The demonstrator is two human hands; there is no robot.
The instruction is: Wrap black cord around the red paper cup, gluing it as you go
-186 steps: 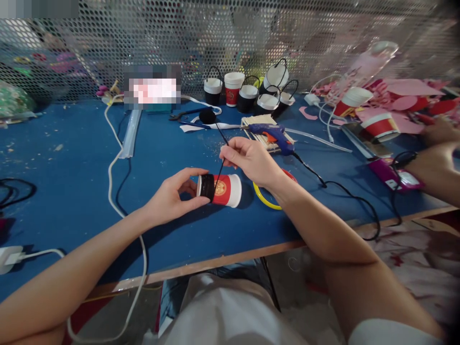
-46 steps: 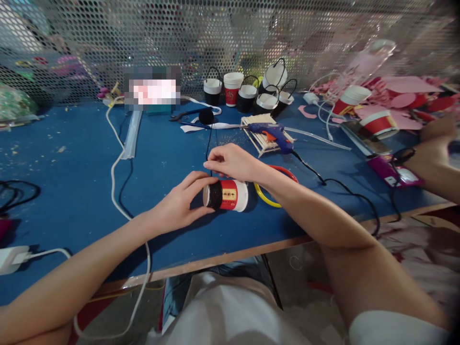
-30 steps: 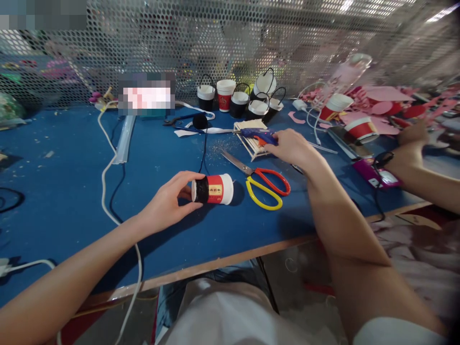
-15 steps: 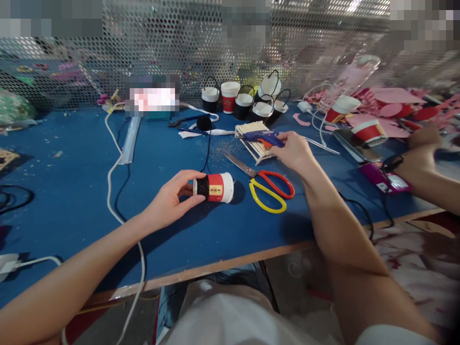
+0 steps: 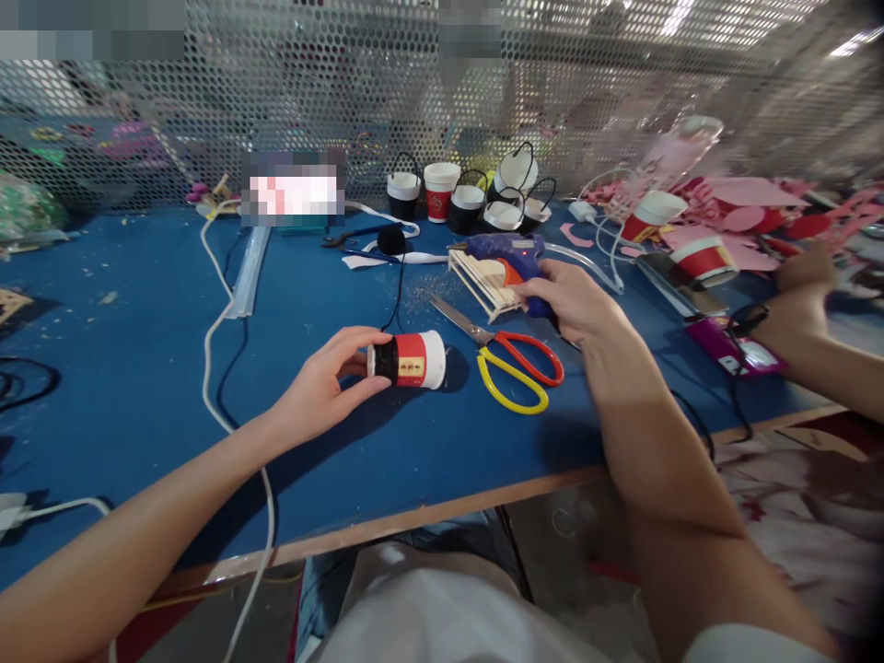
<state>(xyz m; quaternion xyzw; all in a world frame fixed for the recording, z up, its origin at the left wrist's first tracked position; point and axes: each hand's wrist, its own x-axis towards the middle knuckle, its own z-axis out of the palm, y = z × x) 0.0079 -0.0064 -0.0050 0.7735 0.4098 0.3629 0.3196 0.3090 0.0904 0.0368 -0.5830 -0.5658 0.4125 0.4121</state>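
Observation:
My left hand (image 5: 338, 376) pinches the base of a red-and-white paper cup (image 5: 418, 359) lying on its side, its lower part wrapped in black cord. From there the cord runs up to a black ball of cord (image 5: 391, 241). My right hand (image 5: 576, 299) is closed around the handle of a blue hot glue gun (image 5: 504, 247) with an orange trigger. The gun's nozzle points left, above a small rack of wooden sticks (image 5: 492, 285). Between my hands lie scissors (image 5: 521, 366) with red and yellow handles, blades partly apart.
Several cups with black cord handles (image 5: 467, 210) stand at the back against a perforated metal screen (image 5: 310, 92). A white cable (image 5: 207, 368) crosses the blue table on the left. To the right are pink scraps (image 5: 746, 216), a purple box (image 5: 733, 348) and another person's arm (image 5: 821, 322).
My right hand has lifted and turned the glue gun at the stick rack, so its body and handle show more. My left hand still holds the cup in nearly the same place.

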